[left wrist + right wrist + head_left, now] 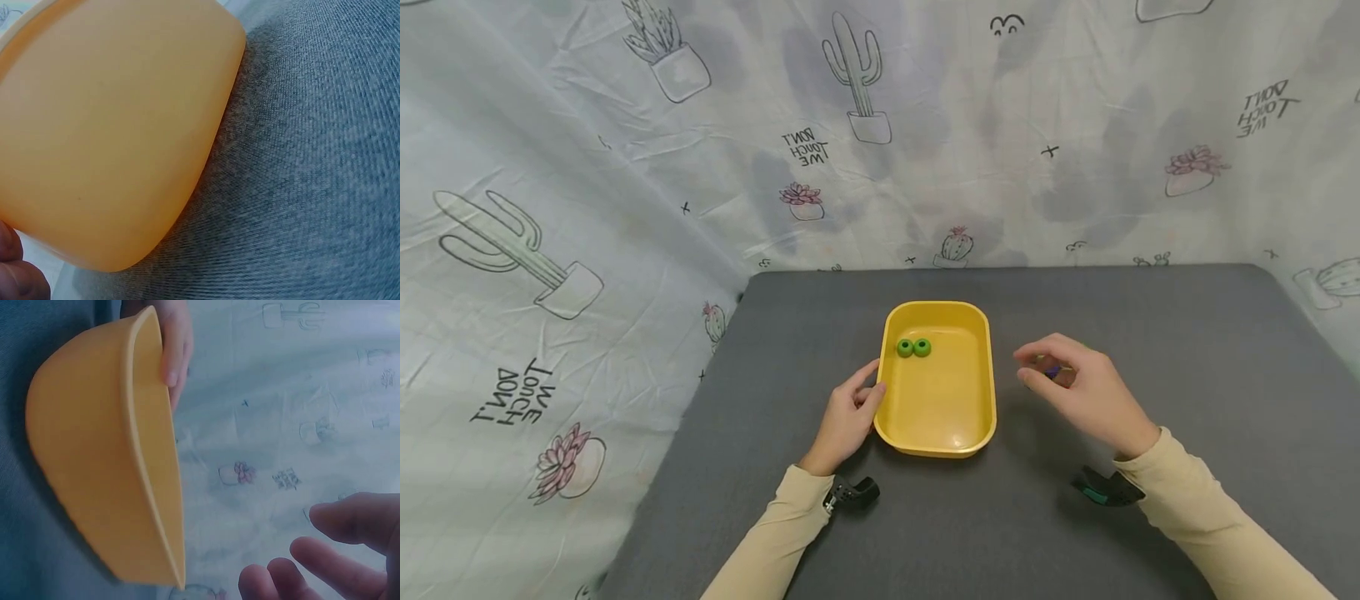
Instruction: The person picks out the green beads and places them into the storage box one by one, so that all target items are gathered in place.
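Observation:
A deep yellow tray stands on the grey table. Two round green beads, each with a dark hole, lie side by side in its upper left part. My left hand holds the tray's left wall, thumb at the rim and fingers along the outside. In the left wrist view, fingertips show beside the tray's outer wall. To the right of the tray, my right hand is raised with curled fingers. Small blue, green and red pieces peek out inside it, mostly hidden by the fingers.
The grey tabletop extends around the tray. A white curtain printed with cacti hangs behind and to the left of the table. Each wrist carries a dark strapped device, like the one on the right wrist.

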A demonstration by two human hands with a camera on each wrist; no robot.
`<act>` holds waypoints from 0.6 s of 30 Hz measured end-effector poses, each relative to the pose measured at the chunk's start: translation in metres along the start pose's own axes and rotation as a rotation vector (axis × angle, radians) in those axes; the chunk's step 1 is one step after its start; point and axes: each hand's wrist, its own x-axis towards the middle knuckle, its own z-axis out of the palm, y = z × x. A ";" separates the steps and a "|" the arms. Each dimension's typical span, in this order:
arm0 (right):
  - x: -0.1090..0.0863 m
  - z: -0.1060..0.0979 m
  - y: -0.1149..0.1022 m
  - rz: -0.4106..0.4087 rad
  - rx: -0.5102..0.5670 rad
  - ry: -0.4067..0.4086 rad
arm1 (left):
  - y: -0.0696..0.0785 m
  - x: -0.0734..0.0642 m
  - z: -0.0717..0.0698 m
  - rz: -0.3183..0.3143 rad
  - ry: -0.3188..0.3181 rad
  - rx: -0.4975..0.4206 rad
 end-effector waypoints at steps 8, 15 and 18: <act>-0.017 -0.009 0.012 0.034 -0.040 0.040 | 0.000 0.000 -0.001 0.016 0.005 -0.013; -0.033 -0.016 0.029 0.064 -0.108 0.071 | -0.001 0.000 -0.001 0.011 -0.009 -0.012; -0.040 -0.020 0.036 0.080 -0.119 0.076 | 0.000 0.000 -0.001 0.009 -0.008 -0.011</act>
